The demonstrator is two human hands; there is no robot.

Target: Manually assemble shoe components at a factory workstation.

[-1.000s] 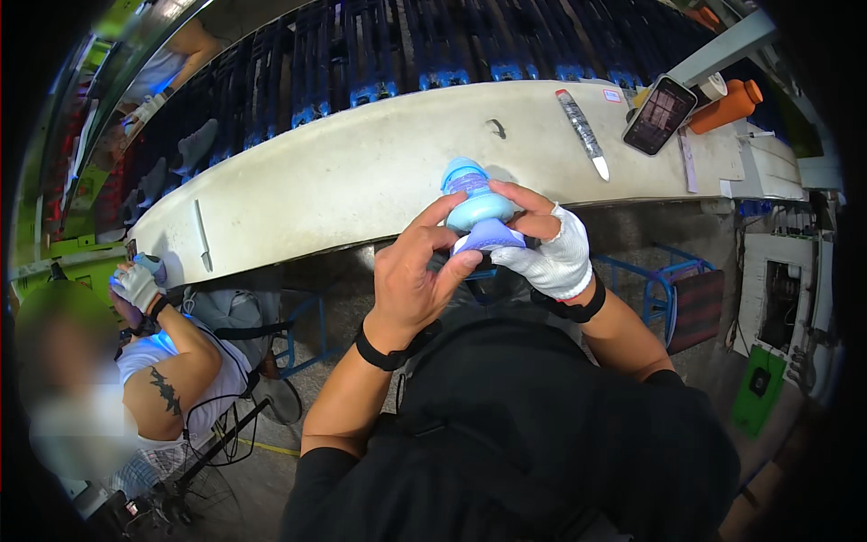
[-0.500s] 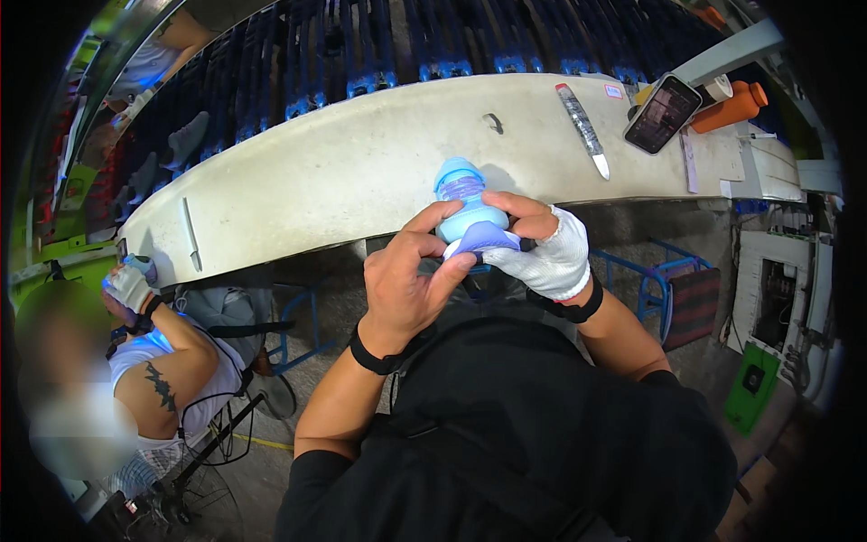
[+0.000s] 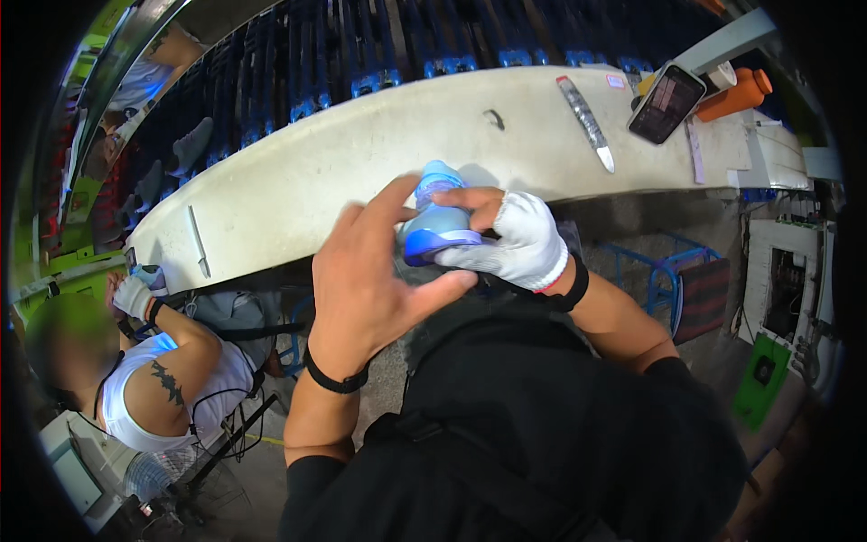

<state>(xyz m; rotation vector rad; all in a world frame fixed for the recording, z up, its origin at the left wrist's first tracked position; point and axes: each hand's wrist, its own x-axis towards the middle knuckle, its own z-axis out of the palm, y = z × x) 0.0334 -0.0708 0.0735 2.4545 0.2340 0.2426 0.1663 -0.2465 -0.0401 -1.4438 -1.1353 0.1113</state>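
Note:
A light blue shoe (image 3: 441, 219) with a blue and white sole is held up in front of my chest, over the near edge of the workbench. My right hand (image 3: 519, 233), in a white glove with bare thumb and fingertips, grips it from the right side. My bare left hand (image 3: 359, 271) is spread on the left of the shoe, thumb and fingers wide apart. Its index finger comes close to the shoe's upper part; whether it touches cannot be told. The other left fingertips are partly hidden.
A pale curved workbench (image 3: 334, 172) borders a dark slatted conveyor (image 3: 397, 45). On the bench lie a taped knife (image 3: 587, 122), a small dark scrap (image 3: 494, 119), a phone (image 3: 666, 104), an orange bottle (image 3: 736, 95) and a thin white tool (image 3: 197, 242). A co-worker (image 3: 172, 388) sits left; a blue-framed stool (image 3: 677, 280) stands right.
The shoe has turned and moved slightly left, showing more of its sole. My left hand has let go of its pinch on the shoe and spread; my right hand keeps hold.

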